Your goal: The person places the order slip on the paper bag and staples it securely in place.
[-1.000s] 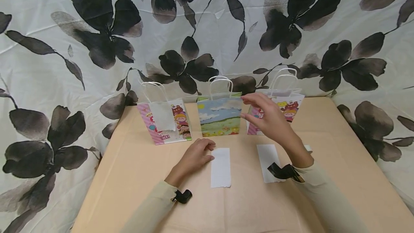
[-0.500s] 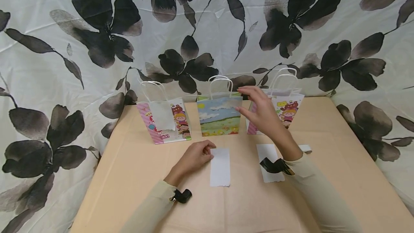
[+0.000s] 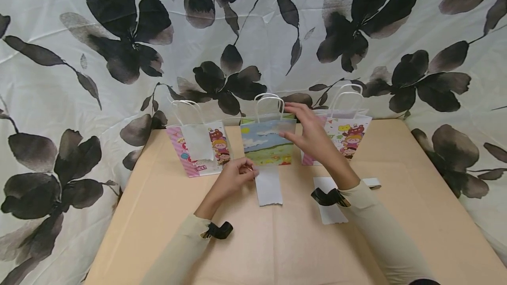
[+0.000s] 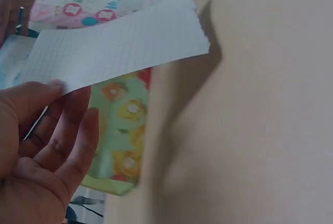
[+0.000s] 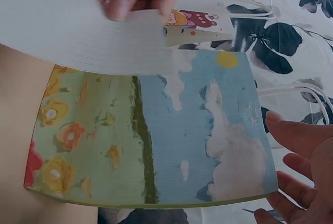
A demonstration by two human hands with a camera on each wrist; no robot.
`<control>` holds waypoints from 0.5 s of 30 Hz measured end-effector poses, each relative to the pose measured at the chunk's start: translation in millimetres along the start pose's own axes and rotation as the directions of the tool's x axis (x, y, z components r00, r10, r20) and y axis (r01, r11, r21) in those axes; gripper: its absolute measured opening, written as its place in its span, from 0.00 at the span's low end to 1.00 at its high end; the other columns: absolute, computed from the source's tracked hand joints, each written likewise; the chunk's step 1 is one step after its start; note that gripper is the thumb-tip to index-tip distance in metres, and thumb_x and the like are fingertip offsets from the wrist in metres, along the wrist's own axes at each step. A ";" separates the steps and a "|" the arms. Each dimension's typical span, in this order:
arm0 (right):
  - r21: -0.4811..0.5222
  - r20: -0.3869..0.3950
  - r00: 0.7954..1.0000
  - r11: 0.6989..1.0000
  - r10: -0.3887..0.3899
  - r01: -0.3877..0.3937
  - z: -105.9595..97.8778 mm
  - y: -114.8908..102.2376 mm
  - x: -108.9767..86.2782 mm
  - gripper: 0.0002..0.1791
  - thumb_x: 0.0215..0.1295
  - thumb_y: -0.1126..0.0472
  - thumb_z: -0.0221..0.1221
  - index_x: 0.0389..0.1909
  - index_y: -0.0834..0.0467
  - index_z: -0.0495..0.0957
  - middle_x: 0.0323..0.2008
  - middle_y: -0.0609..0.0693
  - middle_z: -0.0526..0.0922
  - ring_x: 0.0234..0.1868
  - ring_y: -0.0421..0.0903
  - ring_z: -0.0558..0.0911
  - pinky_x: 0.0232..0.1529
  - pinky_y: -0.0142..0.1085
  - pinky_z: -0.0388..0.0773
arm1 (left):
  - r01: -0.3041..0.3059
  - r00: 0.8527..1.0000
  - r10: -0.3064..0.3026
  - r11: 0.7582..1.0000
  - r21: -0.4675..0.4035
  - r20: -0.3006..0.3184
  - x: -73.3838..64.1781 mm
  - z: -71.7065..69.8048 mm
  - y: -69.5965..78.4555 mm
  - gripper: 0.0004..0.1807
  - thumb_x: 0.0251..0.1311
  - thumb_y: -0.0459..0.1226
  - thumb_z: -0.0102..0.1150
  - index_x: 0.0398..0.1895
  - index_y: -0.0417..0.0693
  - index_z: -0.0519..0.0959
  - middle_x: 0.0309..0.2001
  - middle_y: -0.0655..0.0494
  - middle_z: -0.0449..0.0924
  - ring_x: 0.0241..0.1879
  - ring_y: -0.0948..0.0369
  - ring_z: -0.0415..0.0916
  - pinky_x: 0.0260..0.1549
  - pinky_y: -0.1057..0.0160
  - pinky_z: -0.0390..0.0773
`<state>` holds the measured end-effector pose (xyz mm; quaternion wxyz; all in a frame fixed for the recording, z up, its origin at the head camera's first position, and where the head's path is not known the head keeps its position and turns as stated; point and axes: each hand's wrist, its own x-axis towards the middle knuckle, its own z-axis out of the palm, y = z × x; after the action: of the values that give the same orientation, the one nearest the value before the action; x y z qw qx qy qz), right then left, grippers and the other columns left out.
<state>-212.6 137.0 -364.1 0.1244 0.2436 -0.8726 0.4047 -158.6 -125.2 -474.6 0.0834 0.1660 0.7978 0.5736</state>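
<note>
White rectangular paper strip (image 3: 270, 191): raised above the beige table (image 3: 301, 254), long axis running near edge to far edge. Left hand (image 3: 233, 178) pinches its far left corner. Directly beyond: blue-green landscape-printed paper bag (image 3: 264, 144); right hand (image 3: 314, 139), digits apart, at its upper right corner.

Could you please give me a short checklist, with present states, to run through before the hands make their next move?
1. Paper strip secured: ok, the left hand pinches it near one end.
2. Strip raised off the table: ok, its shadow falls apart from it in the left wrist view.
3. Strip flat: not ok, it bows in the right wrist view.
4. Middle bag upright: ok.
5. Right hand steadying that bag: cannot tell; it is at the top corner, but firm contact is unclear.
6. Strip's hidden face ready: cannot tell.
</note>
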 end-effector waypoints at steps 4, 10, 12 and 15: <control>0.000 0.011 1.000 1.000 -0.003 0.003 2.2 1.3 3.4 0.38 0.58 0.59 0.74 0.68 0.62 0.70 0.70 0.56 0.69 0.72 0.55 0.67 0.72 0.52 0.63 | -0.049 0.995 0.048 0.999 -0.013 -0.084 6.7 -3.4 17.1 0.07 0.66 0.35 0.66 0.41 0.41 0.80 0.33 0.48 0.84 0.36 0.41 0.84 0.37 0.44 0.83; 0.055 0.018 1.000 0.998 -0.005 0.004 4.1 4.5 8.6 0.39 0.58 0.56 0.74 0.69 0.60 0.71 0.71 0.55 0.68 0.72 0.54 0.67 0.72 0.53 0.64 | -0.111 0.960 0.122 0.992 0.059 -0.254 18.2 -4.5 36.3 0.06 0.65 0.34 0.67 0.41 0.42 0.81 0.35 0.51 0.83 0.32 0.56 0.80 0.29 0.68 0.79; 0.070 0.023 1.000 0.998 0.002 -0.003 5.5 6.3 10.2 0.39 0.58 0.55 0.74 0.69 0.59 0.71 0.71 0.55 0.67 0.72 0.54 0.68 0.71 0.53 0.65 | -0.125 0.943 0.137 0.990 0.059 -0.304 21.2 -4.0 41.3 0.06 0.65 0.34 0.67 0.41 0.42 0.82 0.36 0.50 0.82 0.31 0.59 0.78 0.29 0.70 0.77; 0.079 0.038 0.999 0.997 0.019 -0.022 7.6 8.2 12.0 0.40 0.58 0.53 0.74 0.70 0.59 0.71 0.69 0.54 0.69 0.70 0.54 0.70 0.70 0.54 0.67 | -0.131 0.922 0.136 0.991 0.039 -0.363 25.4 -2.9 47.8 0.06 0.65 0.35 0.67 0.41 0.42 0.82 0.36 0.50 0.82 0.31 0.60 0.79 0.30 0.70 0.78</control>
<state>-227.2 131.8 -369.2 0.0943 0.2470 -0.8604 0.4357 -175.1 -104.9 -427.1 -0.1064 0.1113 0.7902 0.5932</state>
